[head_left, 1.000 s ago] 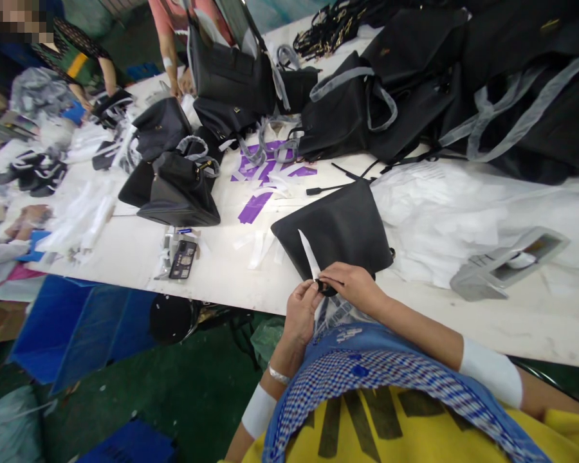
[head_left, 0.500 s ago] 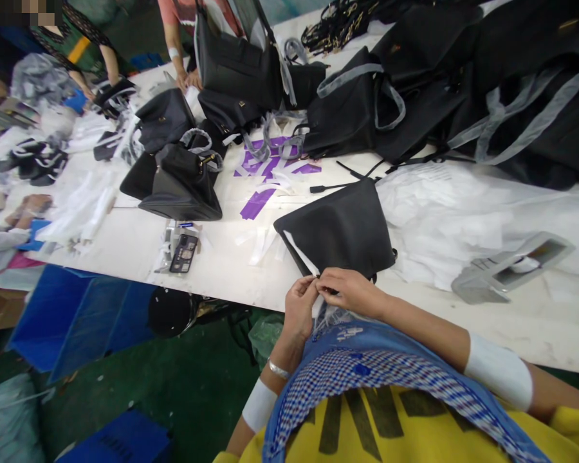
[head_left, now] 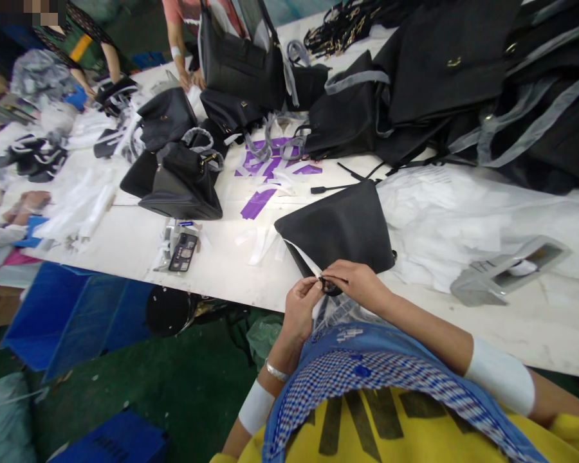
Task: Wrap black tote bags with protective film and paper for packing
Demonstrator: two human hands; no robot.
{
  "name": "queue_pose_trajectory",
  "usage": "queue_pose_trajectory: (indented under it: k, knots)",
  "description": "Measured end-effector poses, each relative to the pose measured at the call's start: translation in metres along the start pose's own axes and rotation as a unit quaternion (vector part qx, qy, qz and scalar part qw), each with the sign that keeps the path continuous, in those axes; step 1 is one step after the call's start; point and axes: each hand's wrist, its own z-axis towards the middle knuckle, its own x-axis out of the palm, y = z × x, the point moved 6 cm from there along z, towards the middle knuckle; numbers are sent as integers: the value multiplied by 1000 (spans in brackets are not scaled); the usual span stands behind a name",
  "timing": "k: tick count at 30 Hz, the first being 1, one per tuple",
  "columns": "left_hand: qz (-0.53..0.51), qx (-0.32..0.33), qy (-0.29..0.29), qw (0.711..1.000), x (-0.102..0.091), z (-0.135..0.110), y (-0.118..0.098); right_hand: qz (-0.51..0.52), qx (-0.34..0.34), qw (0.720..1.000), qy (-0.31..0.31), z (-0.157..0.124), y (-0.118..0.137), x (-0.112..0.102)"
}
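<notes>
A flat black bag (head_left: 340,226) lies at the near edge of the white table (head_left: 135,247). My left hand (head_left: 302,308) and my right hand (head_left: 354,283) meet at the bag's near corner, both pinched closed. Between their fingertips is a small dark ring-shaped fitting (head_left: 327,285) on the bag, and a thin white strip (head_left: 305,258) runs from the pinch up along the bag's left edge. Which hand grips the strip and which the fitting is hard to separate.
Several black handbags (head_left: 181,183) with wrapped handles crowd the table's far side, beside purple tape pieces (head_left: 257,202) and white wrapping paper (head_left: 444,212). A grey tray (head_left: 509,270) sits right. Other people's hands (head_left: 186,77) work at the far edge. Blue crates (head_left: 62,315) stand below left.
The white strip stood upright over the bag a second ago; it now lies lower along the bag's edge. My hands stay pinched at the same corner.
</notes>
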Motion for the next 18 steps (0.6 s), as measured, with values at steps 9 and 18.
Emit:
queue_pose_trajectory:
  k: [9, 18]
  knots:
    - [45, 19, 42, 998, -4, 0, 1, -75, -37, 995, 57, 3, 2, 6]
    - [31, 45, 4, 999, -1, -3, 1, -31, -20, 998, 44, -2, 1, 5]
